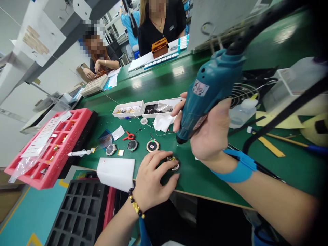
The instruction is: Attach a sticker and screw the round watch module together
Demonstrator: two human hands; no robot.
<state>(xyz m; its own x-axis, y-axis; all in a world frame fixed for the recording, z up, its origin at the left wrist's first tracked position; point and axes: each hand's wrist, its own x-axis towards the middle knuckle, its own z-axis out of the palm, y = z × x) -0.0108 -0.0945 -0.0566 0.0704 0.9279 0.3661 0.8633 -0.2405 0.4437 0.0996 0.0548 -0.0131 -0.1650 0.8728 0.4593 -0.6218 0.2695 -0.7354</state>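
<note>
One teal corded power tool (205, 87) is wrapped up in my right hand (212, 133), pointing down over the green bench (189, 186). Left hand (155, 177) is pinning a small round device (177, 167); gold-rimmed dial (153, 146) just beyond, white parts tray (118, 115) farther back.

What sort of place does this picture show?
Probably a small-electronics workshop or assembly line. The right hand holds a teal corded power tool, round watch-like pieces lie on the green bench, and a pink tray holds small parts.
</note>
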